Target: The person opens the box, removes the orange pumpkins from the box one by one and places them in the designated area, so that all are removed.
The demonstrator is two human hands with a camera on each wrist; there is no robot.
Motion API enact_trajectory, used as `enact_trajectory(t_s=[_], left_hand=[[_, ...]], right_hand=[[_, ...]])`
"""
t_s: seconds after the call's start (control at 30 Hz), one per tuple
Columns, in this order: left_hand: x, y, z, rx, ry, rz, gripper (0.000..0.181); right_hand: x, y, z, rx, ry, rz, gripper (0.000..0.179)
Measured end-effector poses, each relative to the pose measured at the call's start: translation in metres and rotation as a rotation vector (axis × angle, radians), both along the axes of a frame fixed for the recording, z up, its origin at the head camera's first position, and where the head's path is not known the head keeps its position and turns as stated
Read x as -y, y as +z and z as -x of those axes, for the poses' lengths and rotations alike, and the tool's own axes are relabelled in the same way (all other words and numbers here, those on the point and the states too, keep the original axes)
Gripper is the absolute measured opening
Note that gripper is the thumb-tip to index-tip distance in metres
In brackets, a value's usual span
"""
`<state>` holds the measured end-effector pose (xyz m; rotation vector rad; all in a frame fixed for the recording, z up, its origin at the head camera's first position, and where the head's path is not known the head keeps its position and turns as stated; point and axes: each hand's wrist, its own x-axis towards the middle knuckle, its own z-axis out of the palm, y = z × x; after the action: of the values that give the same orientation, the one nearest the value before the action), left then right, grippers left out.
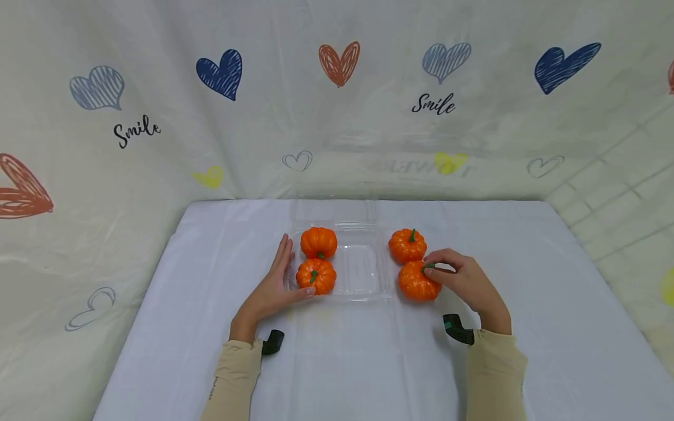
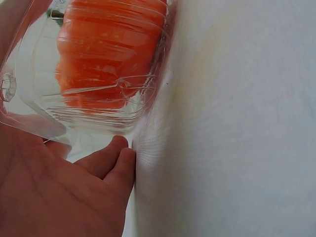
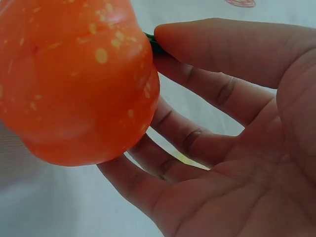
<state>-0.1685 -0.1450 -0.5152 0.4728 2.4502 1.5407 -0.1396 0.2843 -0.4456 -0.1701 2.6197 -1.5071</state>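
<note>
A clear plastic clamshell box (image 1: 358, 272) lies with its lid raised at the back. Two small orange toy pumpkins sit in its left half, a rear pumpkin (image 1: 318, 242) and a front pumpkin (image 1: 316, 276). My left hand (image 1: 270, 290) lies along the box's left side, fingers straight and thumb reaching over the front corner; its fingertips (image 2: 129, 155) are down by the cloth. To the right of the box, my right hand (image 1: 463, 280) pinches the green stem (image 3: 157, 45) of a speckled pumpkin (image 3: 74, 84) between thumb and index finger. Its other fingers extend beside and beneath the pumpkin.
Another pumpkin (image 1: 407, 246) stands just behind the pinched one, right of the box. A white cloth (image 1: 347, 368) covers the table. Behind the table's back edge hangs a pale curtain (image 1: 379, 105) printed with hearts. The raised transparent lid (image 1: 334, 210) stands near that edge.
</note>
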Motion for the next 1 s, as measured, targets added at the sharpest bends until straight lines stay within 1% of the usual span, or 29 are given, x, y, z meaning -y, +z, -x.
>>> enact_trajectory(t_s=[0.13, 0.3, 0.43, 0.5, 0.57, 0.7, 0.8, 0.9, 1.0], left_hand=[[0.001, 0.001, 0.000, 0.003, 0.008, -0.011, 0.128], [0.002, 0.000, 0.001, 0.003, 0.004, -0.017, 0.128], [0.001, -0.002, 0.002, 0.004, -0.004, -0.017, 0.128], [0.001, -0.002, 0.001, 0.013, 0.002, -0.015, 0.129], [0.000, -0.001, 0.001, 0.018, 0.006, -0.017, 0.129], [-0.001, -0.002, -0.004, 0.032, 0.011, -0.019, 0.129], [-0.002, -0.003, -0.007, 0.038, 0.011, -0.019, 0.129], [-0.002, -0.003, -0.009, 0.030, 0.015, -0.023, 0.128], [-0.001, 0.000, -0.006, 0.006, 0.016, -0.017, 0.128]], right_hand=[[0.001, -0.002, 0.003, 0.012, 0.023, -0.020, 0.021], [-0.001, -0.005, 0.004, 0.034, 0.029, -0.056, 0.023], [-0.004, -0.006, 0.003, 0.058, 0.024, -0.074, 0.027], [-0.005, -0.007, 0.002, 0.075, 0.019, -0.078, 0.030], [-0.005, -0.006, 0.002, 0.081, 0.015, -0.078, 0.034], [-0.002, -0.005, -0.001, 0.093, -0.010, -0.064, 0.044], [0.002, -0.004, -0.004, 0.087, -0.043, -0.047, 0.049], [0.006, 0.000, -0.005, 0.060, -0.084, -0.025, 0.053], [0.013, 0.009, -0.002, 0.023, -0.129, -0.013, 0.056]])
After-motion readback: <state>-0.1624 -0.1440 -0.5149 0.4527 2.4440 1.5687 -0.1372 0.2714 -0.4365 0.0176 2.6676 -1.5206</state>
